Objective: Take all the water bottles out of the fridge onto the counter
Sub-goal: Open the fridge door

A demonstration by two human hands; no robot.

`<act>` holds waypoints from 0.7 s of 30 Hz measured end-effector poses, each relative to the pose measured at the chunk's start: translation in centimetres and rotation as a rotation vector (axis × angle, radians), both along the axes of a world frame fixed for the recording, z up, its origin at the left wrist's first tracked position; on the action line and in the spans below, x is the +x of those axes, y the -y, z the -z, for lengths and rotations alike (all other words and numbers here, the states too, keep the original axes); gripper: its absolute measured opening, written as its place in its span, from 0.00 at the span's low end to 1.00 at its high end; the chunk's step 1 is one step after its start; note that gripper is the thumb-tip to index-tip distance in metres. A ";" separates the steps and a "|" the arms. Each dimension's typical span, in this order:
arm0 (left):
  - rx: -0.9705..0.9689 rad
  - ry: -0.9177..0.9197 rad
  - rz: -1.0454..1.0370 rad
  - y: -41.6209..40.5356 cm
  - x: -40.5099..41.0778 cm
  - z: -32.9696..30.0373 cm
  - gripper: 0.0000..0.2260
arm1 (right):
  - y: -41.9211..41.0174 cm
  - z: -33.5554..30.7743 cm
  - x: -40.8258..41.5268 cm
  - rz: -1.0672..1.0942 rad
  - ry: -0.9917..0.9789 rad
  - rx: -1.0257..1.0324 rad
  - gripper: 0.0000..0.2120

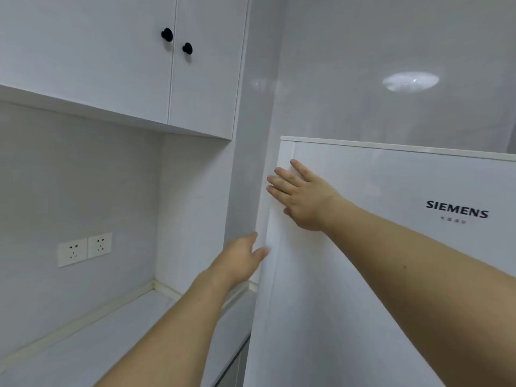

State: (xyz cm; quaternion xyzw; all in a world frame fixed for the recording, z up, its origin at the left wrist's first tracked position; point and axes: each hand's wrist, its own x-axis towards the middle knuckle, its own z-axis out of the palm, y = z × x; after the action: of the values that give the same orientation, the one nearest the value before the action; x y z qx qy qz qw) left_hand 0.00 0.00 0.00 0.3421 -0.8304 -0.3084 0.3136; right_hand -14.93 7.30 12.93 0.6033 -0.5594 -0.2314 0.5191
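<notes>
A white fridge (391, 247) with a Siemens logo fills the right side, its door closed. My right hand (300, 195) lies on the door's upper left corner with its fingers straight, reaching to the door's left edge. Lower down, my left hand (243, 258) touches the same left edge, the fingertips at the narrow gap beside the wall panel. No water bottles are in view. The pale counter (92, 342) lies to the left of the fridge, below my left forearm.
White wall cupboards (173, 65) with two black knobs hang above the counter. Two wall sockets (85, 248) sit on the back wall over it. A grey wall panel (248, 135) runs between the counter niche and the fridge.
</notes>
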 end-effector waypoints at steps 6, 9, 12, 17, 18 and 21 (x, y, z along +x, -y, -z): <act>0.073 -0.160 0.059 1.6 -2.4 0.0 0.14 | 2.1 -0.5 -1.2 -0.172 0.005 -0.054 0.25; 0.112 -0.261 0.118 1.5 -3.0 -0.1 0.09 | 2.5 -0.4 -1.7 -0.289 -0.008 -0.116 0.20; 0.140 -0.303 0.139 1.2 -3.0 -0.2 0.09 | 2.7 -0.3 -1.5 -0.296 0.014 -0.131 0.19; 0.165 -0.323 0.146 1.1 -3.0 -0.1 0.11 | 2.9 0.1 -1.3 -0.302 0.010 -0.175 0.19; 0.169 -0.333 0.152 1.0 -3.0 -0.1 0.12 | 2.9 0.1 -1.3 -0.301 0.008 -0.176 0.18; 0.172 -0.345 0.152 0.8 -2.6 0.0 0.11 | 2.6 0.2 -1.0 -0.272 0.029 -0.167 0.19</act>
State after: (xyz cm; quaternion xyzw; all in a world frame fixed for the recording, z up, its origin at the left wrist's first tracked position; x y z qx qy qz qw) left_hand -2.56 -0.78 -0.01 0.2462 -0.7583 -0.4551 0.3966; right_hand -15.96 4.69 12.74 0.6317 -0.4971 -0.1030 0.5858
